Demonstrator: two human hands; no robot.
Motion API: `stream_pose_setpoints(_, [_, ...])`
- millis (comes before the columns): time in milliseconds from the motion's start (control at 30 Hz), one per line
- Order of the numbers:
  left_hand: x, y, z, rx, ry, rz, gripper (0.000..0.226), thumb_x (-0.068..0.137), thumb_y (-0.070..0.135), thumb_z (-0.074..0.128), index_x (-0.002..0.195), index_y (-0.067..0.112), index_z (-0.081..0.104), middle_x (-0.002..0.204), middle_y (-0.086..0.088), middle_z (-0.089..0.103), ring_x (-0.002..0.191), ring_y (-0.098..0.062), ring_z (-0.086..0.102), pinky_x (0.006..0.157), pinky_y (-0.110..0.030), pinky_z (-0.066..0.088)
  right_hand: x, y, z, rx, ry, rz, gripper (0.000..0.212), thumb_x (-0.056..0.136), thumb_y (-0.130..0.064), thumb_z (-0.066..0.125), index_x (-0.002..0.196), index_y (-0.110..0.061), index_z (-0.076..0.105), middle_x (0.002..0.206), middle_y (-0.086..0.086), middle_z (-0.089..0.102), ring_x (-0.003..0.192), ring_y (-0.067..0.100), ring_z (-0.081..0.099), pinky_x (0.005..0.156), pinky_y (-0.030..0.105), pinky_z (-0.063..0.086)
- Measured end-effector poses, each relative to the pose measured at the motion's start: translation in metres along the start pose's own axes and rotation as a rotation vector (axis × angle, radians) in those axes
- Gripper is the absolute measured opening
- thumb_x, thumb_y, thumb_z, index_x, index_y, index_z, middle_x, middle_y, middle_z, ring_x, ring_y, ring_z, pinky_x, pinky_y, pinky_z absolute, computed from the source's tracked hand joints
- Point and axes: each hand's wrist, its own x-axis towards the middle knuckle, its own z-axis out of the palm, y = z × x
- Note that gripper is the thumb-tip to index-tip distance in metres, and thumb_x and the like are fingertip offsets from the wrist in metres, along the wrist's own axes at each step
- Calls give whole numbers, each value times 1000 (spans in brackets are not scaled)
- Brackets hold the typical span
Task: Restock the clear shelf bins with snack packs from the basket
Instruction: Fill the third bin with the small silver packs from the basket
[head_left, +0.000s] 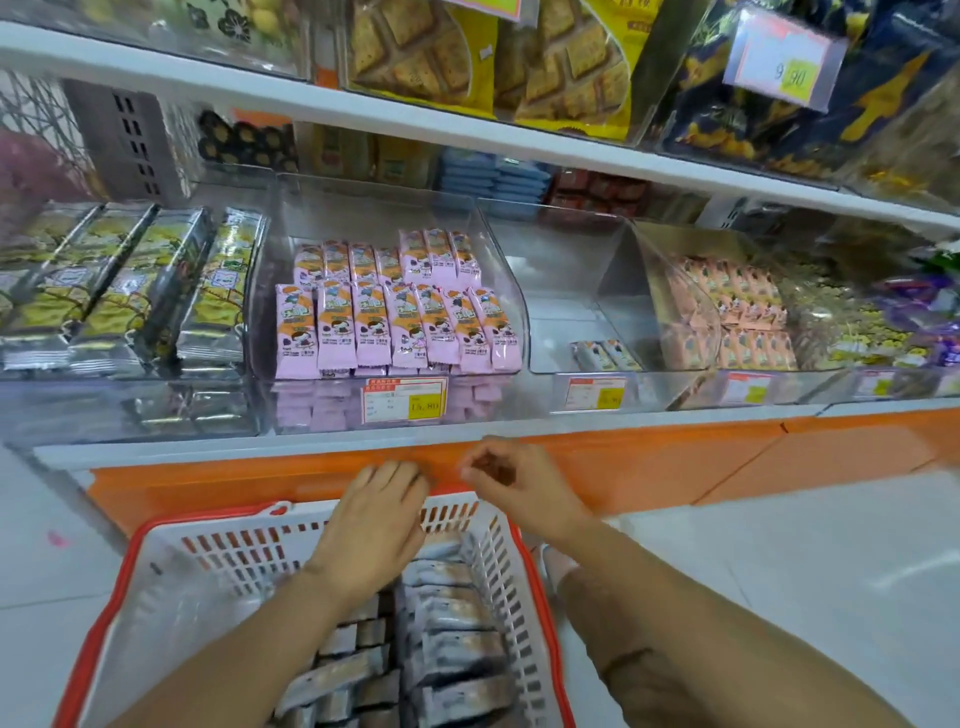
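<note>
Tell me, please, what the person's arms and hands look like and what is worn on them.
The left hand and right hand are bare, with no gloves, rings or watch to be seen. The left forearm and right forearm are bare too; no sleeve shows. Blur hides fine detail.

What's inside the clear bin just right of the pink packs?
Two grey snack packs sit at the front left of the clear bin; the rest of its floor shows bare. The price label hides the lowest front strip.
</note>
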Motion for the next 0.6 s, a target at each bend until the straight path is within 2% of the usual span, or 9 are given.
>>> stream_pose_setpoints(100, [-25, -16, 22, 37, -225, -172, 67, 62, 31, 82, 122, 9, 63, 113, -8, 63, 102, -30, 58, 91, -40, 38, -14, 40, 46, -131, -164, 133, 9, 91, -16, 66, 99, -14, 70, 91, 1, 70, 80, 15, 65, 74, 23, 51])
stream_pose_setpoints(200, [-43, -28, 39, 42, -344, -258, 88, 51, 32, 90, 129, 2, 63, 118, -13, 66, 108, -34, 63, 103, -48, 38, -26, 65, 81, -273, -323, 237, 17, 91, -20, 65, 107, -16, 66, 101, 4, 67, 88, 19, 64, 82, 33, 53])
stream_pose_setpoints(267, [-51, -31, 49, 37, -378, -281, 90, 47, 32, 92, 128, 2, 64, 122, -15, 66, 112, -35, 64, 107, -51, 41, -30, 74, 97, -385, -404, 227, 21, 91, -21, 62, 110, -14, 64, 108, 6, 64, 95, 22, 61, 85, 35, 51])
stream_pose_setpoints(400, [-58, -29, 59, 8, -410, -276, 96, 37, 31, 95, 123, 0, 67, 124, -18, 66, 112, -37, 65, 92, -53, 52, -31, 80, 115, -537, -483, 220, 33, 92, -26, 60, 123, -14, 58, 121, 7, 56, 112, 24, 53, 93, 32, 43])
stream_pose_setpoints(500, [-59, -30, 62, -5, -381, -270, 95, 38, 30, 95, 124, 0, 67, 124, -17, 66, 112, -37, 65, 90, -55, 54, -29, 82, 122, -668, -547, 198, 35, 91, -24, 61, 123, -10, 56, 125, 10, 56, 116, 26, 51, 95, 34, 41])
stream_pose_setpoints(600, [-60, -32, 62, -18, -365, -249, 92, 41, 29, 93, 124, 1, 67, 125, -16, 66, 112, -36, 65, 91, -55, 54, -26, 85, 121, -614, -539, 208, 34, 90, -17, 62, 124, -11, 58, 124, 9, 59, 115, 25, 54, 94, 31, 42])
